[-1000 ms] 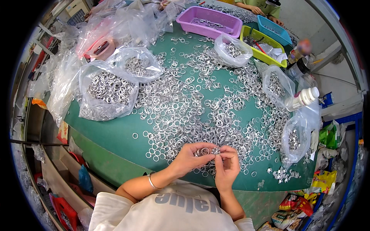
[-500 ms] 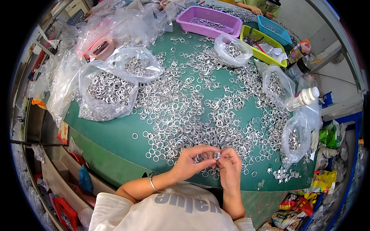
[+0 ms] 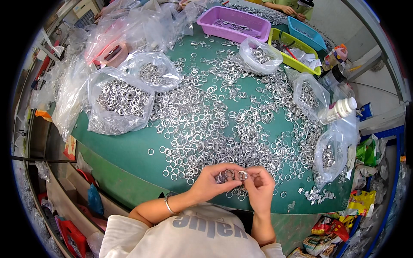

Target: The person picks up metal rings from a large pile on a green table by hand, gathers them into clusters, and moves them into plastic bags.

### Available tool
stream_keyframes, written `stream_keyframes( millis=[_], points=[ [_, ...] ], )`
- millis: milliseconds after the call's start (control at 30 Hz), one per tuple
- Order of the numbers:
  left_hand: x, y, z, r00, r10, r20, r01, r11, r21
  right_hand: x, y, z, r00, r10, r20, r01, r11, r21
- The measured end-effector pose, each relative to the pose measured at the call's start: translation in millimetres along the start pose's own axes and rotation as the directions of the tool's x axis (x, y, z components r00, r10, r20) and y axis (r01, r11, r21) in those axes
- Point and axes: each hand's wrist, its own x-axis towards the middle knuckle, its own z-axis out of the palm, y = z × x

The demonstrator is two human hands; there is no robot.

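Silver metal rings [image 3: 222, 177] lie in my left hand [image 3: 207, 184], whose fingers curl around them at the near edge of the table. Against its fingertips, my right hand [image 3: 260, 185] pinches one ring [image 3: 242, 175] between thumb and fingers. The two hands almost touch, and that ring sits between them. Beyond my fingers spreads a dense heap of similar loose rings [image 3: 215, 148], partly hidden by the hands.
Clear plastic bags of rings stand at left [image 3: 142, 122] and right [image 3: 331, 167]. Purple [image 3: 202, 25], green [image 3: 297, 64] and blue [image 3: 307, 36] baskets sit at the back. A white bottle [image 3: 342, 109] leans at right. Small metal pieces [image 3: 314, 195] lie near the right edge. Another person's hands [image 3: 292, 12] show at the far side.
My right hand has shifted slightly right and turned, so the pinched ring now shows its opening. The rings in my left hand are more exposed. The left arm has barely moved.
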Motion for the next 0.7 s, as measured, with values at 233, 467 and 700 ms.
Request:
stream_keyframes(
  millis=[233, 467, 700],
  points=[
    [-0.8, -8.6, 2.2, 0.989, 0.129, -0.074, -0.124, 0.990, 0.069, -3.7, -0.1, 6.9, 0.928, -0.373, 0.019, 0.335, 0.808, -0.486],
    [-1.5, -0.3, 5.7, 0.990, 0.064, -0.124, -0.056, 0.996, 0.065, -4.6, 0.2, 11.0, 0.796, -0.596, 0.104, 0.519, 0.584, -0.624],
    [-3.7, -7.5, 7.7, 0.990, 0.024, -0.140, -0.027, 0.999, -0.021, -7.8, 3.5, 15.5, 0.826, -0.563, 0.039, 0.468, 0.644, -0.606]
  ],
)
